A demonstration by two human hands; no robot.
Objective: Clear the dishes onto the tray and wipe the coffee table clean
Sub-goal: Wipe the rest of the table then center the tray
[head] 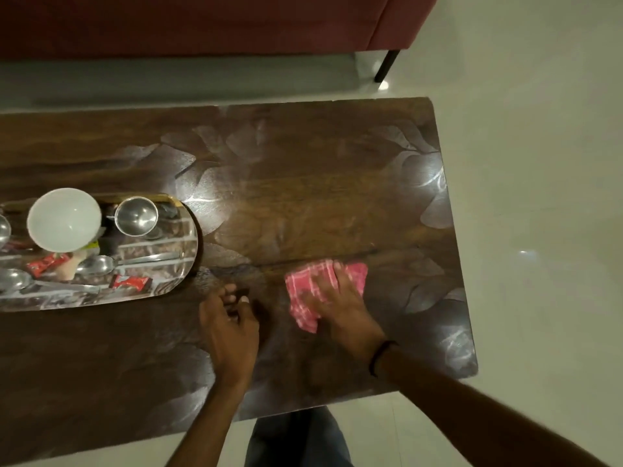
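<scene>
A pink checked cloth [305, 291] lies on the dark wooden coffee table [303, 183], and my right hand [344, 305] presses flat on it near the table's front right. My left hand [229, 328] rests on the table left of the cloth, fingers loosely curled, holding nothing. At the left stands a mirrored oval tray [188, 244]. It carries a white bowl [64, 219], a steel cup [136, 215], spoons [97, 265] and red wrappers [129, 283].
A dark red sofa [202, 21] with a black leg [387, 65] stands beyond the table's far edge. Pale tiled floor [539, 163] surrounds the table on the right. My legs [296, 439] show below the table's near edge.
</scene>
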